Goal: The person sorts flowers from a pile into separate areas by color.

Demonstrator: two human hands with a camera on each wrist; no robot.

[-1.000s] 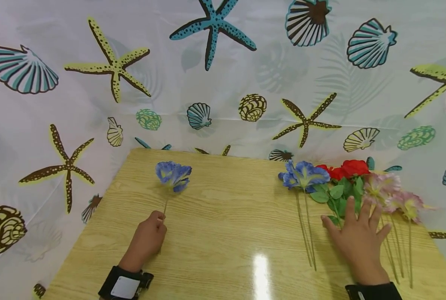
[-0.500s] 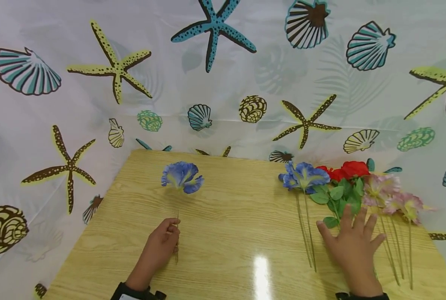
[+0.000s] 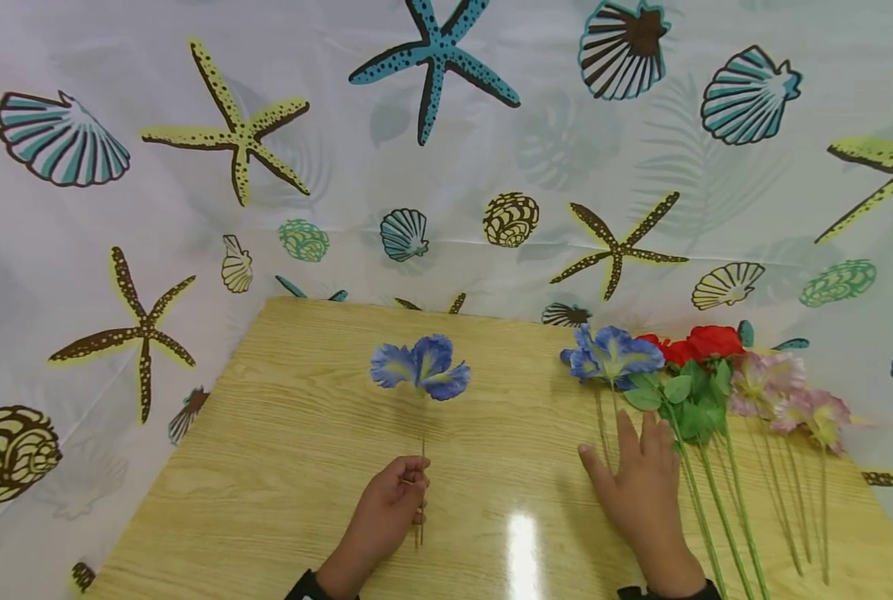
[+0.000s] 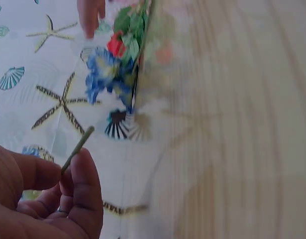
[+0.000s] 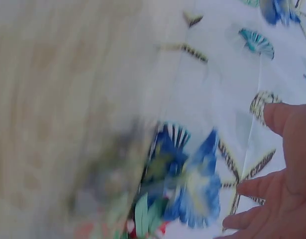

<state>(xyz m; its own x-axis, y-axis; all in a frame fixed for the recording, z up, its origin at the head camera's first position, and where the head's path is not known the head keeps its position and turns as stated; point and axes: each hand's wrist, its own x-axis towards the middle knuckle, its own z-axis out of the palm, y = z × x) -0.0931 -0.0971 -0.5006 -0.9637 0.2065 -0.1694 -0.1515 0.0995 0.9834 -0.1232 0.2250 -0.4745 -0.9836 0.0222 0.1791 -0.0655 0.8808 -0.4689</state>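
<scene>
In the head view my left hand point(image 3: 386, 512) pinches the thin stem of a blue artificial flower point(image 3: 421, 367), its bloom pointing to the far side of the table. The left wrist view shows the green stem point(image 4: 77, 149) between thumb and fingers. My right hand point(image 3: 645, 492) is spread, fingers straight, over the stems of more blue flowers point(image 3: 616, 353) lying at the right; whether it touches them I cannot tell. Beside it are red roses point(image 3: 715, 342) with green leaves. In the right wrist view the right hand point(image 5: 287, 174) is near a blue bloom point(image 5: 195, 194).
Pink flowers point(image 3: 767, 379) lie at the far right, stems toward me. The wooden table point(image 3: 281, 400) backs onto a white cloth point(image 3: 461, 275) printed with starfish and shells. Bare wood lies left of and between the hands.
My left hand has moved right and nearer to me, carrying the blue flower. My right hand has slid left from the rose leaves to the blue flowers' stems, uncovering the roses' stems.
</scene>
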